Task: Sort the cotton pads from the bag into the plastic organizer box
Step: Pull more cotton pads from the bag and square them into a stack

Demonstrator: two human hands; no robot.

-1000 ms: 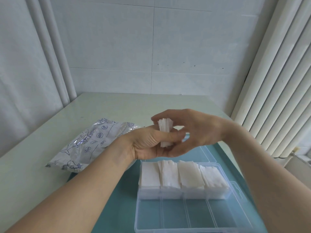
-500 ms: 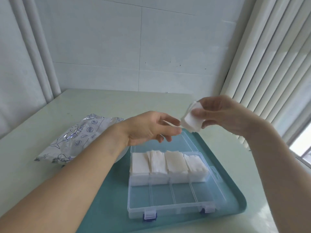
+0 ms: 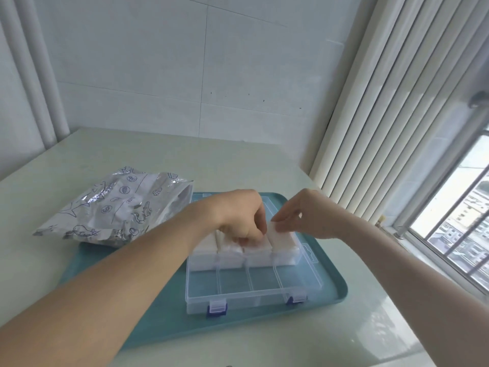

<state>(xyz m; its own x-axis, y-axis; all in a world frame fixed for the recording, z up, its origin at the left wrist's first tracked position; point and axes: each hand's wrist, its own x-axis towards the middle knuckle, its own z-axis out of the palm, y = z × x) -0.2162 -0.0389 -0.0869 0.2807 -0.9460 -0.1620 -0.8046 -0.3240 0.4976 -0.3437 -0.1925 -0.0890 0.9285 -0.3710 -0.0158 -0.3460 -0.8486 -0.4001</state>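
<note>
Change: both hands have dropped from mid-air down onto the box since half a second ago, and the pads the right hand held aloft now sit at the far-right compartment.
Right hand (image 3: 304,217): fingers curled, tips pinching the far end of a stack of cotton pads (image 3: 281,238); the stack lies directly under the fingertips, at 7 o'clock from the knuckles.
Left hand (image 3: 239,219): fingers curled downward, tips pressed into the pads of the neighbouring compartment at 6 o'clock from the knuckles; whether they pinch any I cannot tell.
Plastic organizer box (image 3: 246,284): clear, lid open, blue latches on the near edge; the far row of four compartments is filled with white pads, the near row shows only the dividers.
Bag (image 3: 116,207): silvery, printed with blue sea creatures, lying at 9 o'clock from the left hand, its open mouth facing the box and its near edge resting on the tray.
Tray (image 3: 325,284): teal, under the box, on a pale table (image 3: 185,160).
Window (image 3: 460,221): at 3 o'clock, with vertical blinds.
</note>
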